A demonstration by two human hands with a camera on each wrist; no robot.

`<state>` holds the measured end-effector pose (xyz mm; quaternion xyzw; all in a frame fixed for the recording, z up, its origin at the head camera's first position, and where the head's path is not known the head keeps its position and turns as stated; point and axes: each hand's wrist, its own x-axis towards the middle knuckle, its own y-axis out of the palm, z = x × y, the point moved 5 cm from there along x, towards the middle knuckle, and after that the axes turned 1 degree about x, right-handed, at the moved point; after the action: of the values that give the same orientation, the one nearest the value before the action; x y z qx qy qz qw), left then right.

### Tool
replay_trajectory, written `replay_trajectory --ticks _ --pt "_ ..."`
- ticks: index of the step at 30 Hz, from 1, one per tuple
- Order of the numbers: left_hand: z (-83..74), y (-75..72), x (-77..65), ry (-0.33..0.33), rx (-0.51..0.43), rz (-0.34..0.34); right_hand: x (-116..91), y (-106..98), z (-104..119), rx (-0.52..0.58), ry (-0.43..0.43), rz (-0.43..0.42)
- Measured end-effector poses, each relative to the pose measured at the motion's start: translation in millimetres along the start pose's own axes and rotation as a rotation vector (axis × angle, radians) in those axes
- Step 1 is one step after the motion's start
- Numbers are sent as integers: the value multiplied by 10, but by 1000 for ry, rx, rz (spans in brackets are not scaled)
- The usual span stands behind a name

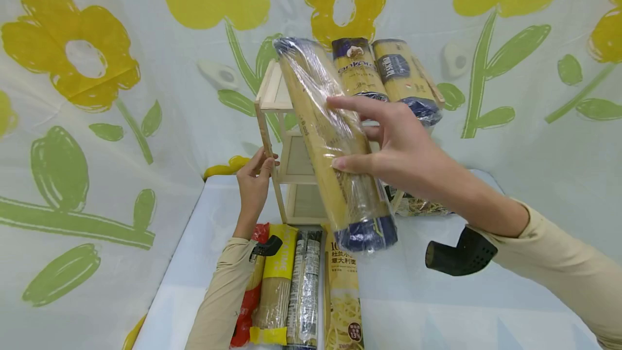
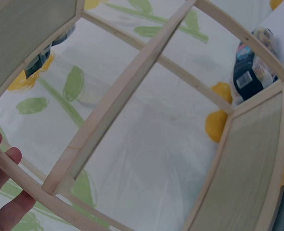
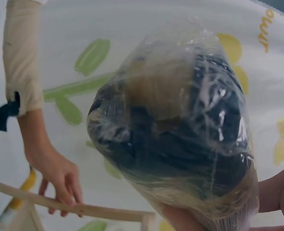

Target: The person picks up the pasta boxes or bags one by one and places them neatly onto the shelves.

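Note:
A long clear-wrapped pack of spaghetti [image 1: 330,139] with dark blue ends is gripped in my right hand [image 1: 389,145], thumb on the near side and fingers along its upper side. It slants in front of a small wooden shelf rack [image 1: 274,101] and hides part of it. In the right wrist view the pack's blue end [image 3: 180,139] fills the middle. My left hand [image 1: 255,180] pinches the rack's left upright; the left wrist view shows those fingers [image 2: 12,156] around the wooden bar [image 2: 45,197]. Two more spaghetti packs [image 1: 359,69] [image 1: 405,77] lie on the rack's top.
Several pasta packs stand in a row before the rack: a red one [image 1: 249,307], a yellow one [image 1: 274,285], a silvery one [image 1: 303,285] and a tan one [image 1: 344,296]. Another bag [image 1: 420,204] lies right of the rack. A flowered cloth [image 1: 160,69] hangs behind.

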<state>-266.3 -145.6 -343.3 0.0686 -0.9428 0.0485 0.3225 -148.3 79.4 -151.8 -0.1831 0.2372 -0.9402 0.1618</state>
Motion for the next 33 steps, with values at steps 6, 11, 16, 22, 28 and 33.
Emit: replay_trajectory --ticks 6,11,16,22,28,33 --pt "5 19 4 -1 3 1 227 -155 105 71 71 -31" --pt "9 24 6 6 6 5 443 -262 140 13 107 -88" --pt "6 16 2 15 15 10 699 -324 86 -76 162 -122" --pt "-31 5 6 45 48 6 1020 -288 15 -47 198 -128" --pt "-61 -9 41 35 35 12 1360 -248 -49 -31 285 -152" --pt "-28 11 13 2 19 27 1588 -232 -178 -61 292 -154"
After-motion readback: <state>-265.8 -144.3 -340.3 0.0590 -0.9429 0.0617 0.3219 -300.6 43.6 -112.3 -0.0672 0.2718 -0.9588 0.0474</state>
